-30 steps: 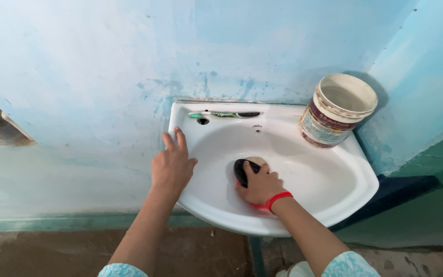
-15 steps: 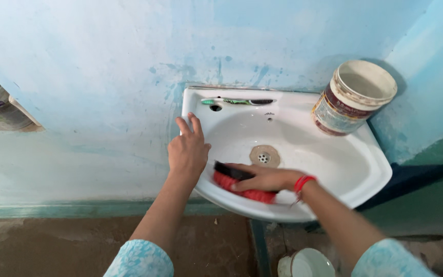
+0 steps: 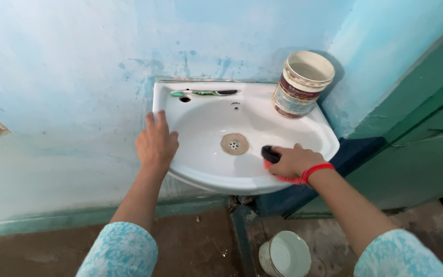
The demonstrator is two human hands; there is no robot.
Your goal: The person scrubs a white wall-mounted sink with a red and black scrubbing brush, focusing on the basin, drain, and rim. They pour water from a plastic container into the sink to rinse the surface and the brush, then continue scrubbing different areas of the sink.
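Your right hand (image 3: pixel 294 161) is closed around a scrub brush (image 3: pixel 273 160) with a black back and red bristles, pressed inside the sink (image 3: pixel 201 172) near its front right rim, long axis along that rim. Your left hand (image 3: pixel 156 145) lies open and flat on the left rim. The drain (image 3: pixel 234 144) sits just left of the brush. A bucket (image 3: pixel 302 83) stands on the back right corner, a toothbrush (image 3: pixel 206 93) along the back edge.
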